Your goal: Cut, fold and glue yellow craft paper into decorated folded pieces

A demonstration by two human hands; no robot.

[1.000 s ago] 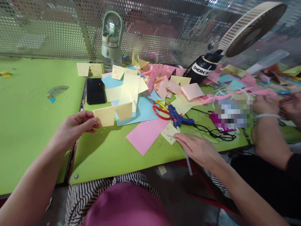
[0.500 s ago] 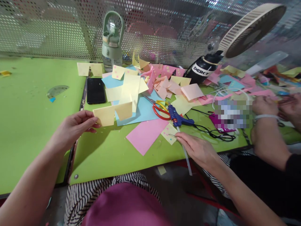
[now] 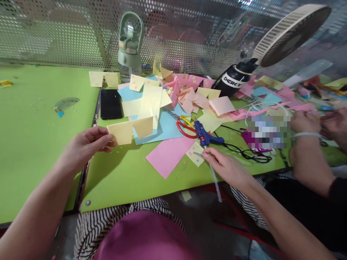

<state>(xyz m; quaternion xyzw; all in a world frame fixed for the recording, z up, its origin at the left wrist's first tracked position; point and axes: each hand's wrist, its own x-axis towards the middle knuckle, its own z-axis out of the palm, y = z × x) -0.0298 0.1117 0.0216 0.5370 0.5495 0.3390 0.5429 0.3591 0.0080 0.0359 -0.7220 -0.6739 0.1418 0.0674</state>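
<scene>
My left hand (image 3: 93, 144) pinches the left end of a folded yellow paper (image 3: 121, 133) with a notch in it, held up over the green table. Tweezers (image 3: 198, 154) are gripped between the thumb and fingers of my right hand (image 3: 223, 164), their tips over a dotted yellow paper (image 3: 195, 159). Just beyond that hand lies a blue glue gun (image 3: 203, 133) with a clear glue stick (image 3: 216, 184) reaching past the table edge. Red and yellow scissors (image 3: 185, 128) touch the gun's left side. A pink sheet (image 3: 169, 156) lies between my hands.
A phone (image 3: 111, 104), a green-topped bottle (image 3: 130, 59) and a black-based fan (image 3: 235, 77) stand or lie farther back, around heaped coloured paper (image 3: 187, 99). At the right are a person's hands (image 3: 306, 122). A protractor (image 3: 67, 104) lies at left.
The tweezers in my right hand have turned slightly, and its fingers have shifted a little up. My left hand and the folded paper look unmoved.
</scene>
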